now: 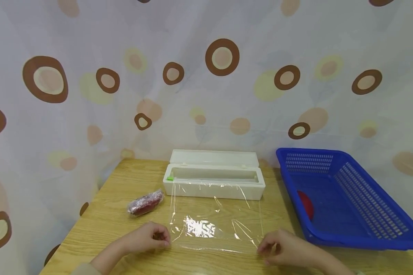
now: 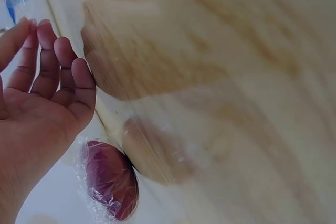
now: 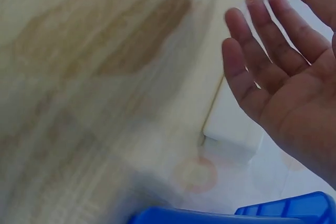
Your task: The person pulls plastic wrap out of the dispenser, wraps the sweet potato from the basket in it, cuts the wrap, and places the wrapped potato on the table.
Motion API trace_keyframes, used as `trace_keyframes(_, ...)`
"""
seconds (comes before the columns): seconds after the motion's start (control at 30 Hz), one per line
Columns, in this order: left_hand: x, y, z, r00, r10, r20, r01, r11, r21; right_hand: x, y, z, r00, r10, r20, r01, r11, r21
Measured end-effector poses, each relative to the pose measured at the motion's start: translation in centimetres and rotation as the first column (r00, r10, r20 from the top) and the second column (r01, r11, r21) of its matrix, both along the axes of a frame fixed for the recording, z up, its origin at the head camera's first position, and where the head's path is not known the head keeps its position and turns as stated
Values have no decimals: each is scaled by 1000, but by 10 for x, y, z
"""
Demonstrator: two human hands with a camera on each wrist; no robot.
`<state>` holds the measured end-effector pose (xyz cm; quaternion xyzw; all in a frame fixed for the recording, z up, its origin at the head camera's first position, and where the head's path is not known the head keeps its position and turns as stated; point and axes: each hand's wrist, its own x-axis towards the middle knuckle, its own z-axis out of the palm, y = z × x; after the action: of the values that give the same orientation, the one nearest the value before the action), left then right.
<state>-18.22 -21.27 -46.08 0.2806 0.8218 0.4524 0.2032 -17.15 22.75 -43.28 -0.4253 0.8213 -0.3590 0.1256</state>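
Note:
A clear sheet of plastic wrap (image 1: 223,225) stretches from a white wrap dispenser box (image 1: 213,191) toward me over the wooden table. My left hand (image 1: 146,238) pinches its near left corner between thumb and fingertips. At the near right corner, my right hand (image 1: 289,248) pinches the film the same way. The box's lid (image 1: 215,157) stands raised at the back, and a green piece (image 1: 170,178) sits at its left end. Left of the box lies a dark red, oblong item wrapped in film (image 1: 146,203); the left wrist view shows this wrapped item (image 2: 110,182) below my hand.
On the right side of the table (image 1: 110,214) stands a blue plastic basket (image 1: 344,240). Inside it, against the left wall, is a red rounded object (image 1: 306,205), partly hidden. A patterned curtain (image 1: 206,103) hangs behind the table.

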Motion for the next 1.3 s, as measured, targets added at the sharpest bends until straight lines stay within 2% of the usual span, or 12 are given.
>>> trace_keyframes(0.2,-1,3,0,1000,-6,10,6,999,-32,4,6,18,991,5,134,-23,991,131)
trace_keyframes(0.33,1,3,2,1000,0,25,1,999,-35,6,10,32,975,8,221,-43,987,153)
trace_keyframes(0.4,1,4,3,1000,-1,24,2,999,-38,7,13,40,971,12,238,-46,989,140)
trace_keyframes(0.6,1,5,4,1000,-8,15,8,999,-49,6,21,68,975,3,223,-30,993,118)
trace_keyframes(0.87,1,4,2,999,6,32,-4,998,-63,-4,42,99,994,54,96,-58,998,35)
trace_keyframes(0.97,1,3,0,999,3,33,-1,998,-57,-8,48,110,998,9,55,-12,998,59)
trace_keyframes(1.1,1,3,-1,1000,2,29,-1,999,-52,-11,57,121,996,-70,-60,74,994,83)
trace_keyframes(1.2,1,4,-1,1000,5,31,-3,999,-48,-13,65,123,980,-141,-141,153,985,79)
trace_keyframes(1.3,2,4,0,1000,5,31,-4,999,-43,-15,74,119,955,-219,-202,235,970,57)
